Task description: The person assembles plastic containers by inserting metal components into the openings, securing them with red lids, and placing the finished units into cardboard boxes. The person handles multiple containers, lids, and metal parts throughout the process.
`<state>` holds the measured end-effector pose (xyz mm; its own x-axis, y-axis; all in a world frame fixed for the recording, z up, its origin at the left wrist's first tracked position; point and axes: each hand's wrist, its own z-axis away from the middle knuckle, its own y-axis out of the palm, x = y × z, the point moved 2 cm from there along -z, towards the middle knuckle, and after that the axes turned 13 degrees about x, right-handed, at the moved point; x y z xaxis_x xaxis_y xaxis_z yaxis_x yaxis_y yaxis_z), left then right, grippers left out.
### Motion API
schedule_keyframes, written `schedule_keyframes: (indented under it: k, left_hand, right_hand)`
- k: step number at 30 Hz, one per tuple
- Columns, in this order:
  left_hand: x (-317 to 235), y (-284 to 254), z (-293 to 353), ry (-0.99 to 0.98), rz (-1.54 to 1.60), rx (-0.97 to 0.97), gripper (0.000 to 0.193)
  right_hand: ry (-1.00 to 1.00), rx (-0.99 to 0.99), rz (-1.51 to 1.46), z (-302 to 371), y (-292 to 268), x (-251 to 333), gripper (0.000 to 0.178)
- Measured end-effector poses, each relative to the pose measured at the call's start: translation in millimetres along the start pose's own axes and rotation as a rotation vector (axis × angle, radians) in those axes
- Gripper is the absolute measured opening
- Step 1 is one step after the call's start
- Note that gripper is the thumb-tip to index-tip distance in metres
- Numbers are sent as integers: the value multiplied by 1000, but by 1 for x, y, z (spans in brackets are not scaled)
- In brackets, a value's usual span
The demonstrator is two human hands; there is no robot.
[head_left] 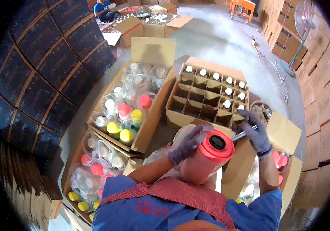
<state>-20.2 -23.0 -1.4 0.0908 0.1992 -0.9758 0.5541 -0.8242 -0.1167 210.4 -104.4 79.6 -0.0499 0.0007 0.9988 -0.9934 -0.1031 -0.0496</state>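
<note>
In front of my chest stands a pink canister (196, 168) with a red lid (226, 151) and a round black centre (217, 142). My left hand (189, 145), in a grey glove, curls against the canister's left side, just under the lid. My right hand (256, 133), gloved the same way, is closed round a slim silvery rod-like object (241, 135); its tip points at the lid's right edge, and I cannot tell whether they touch. Beyond my hands is a divided carton (196, 122) with white-capped bottles (228, 92) in some compartments.
Left are open cartons (158, 111) of plastic-wrapped bottles with red, yellow and white caps. Another open carton (288, 184) stands at my right. Dark stacked boxes (49, 61) line the left, brown ones (319, 100) the right, near a fan (305, 19). Another person (104, 10) sits far back.
</note>
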Motion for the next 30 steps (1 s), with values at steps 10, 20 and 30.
schedule_keyframes:
  k: [10,20,30]
  left_hand:
    - [61,6,-9,30,119,5,44]
    - [1,-6,-10,84,381,-40,52]
    - [-6,-4,0,129,364,16,44]
  right_hand:
    - [32,289,369,15,8,-32,33]
    - [-301,490,1230,-6,3,20,31]
    - [-616,733,1467,-28,30,44,33]
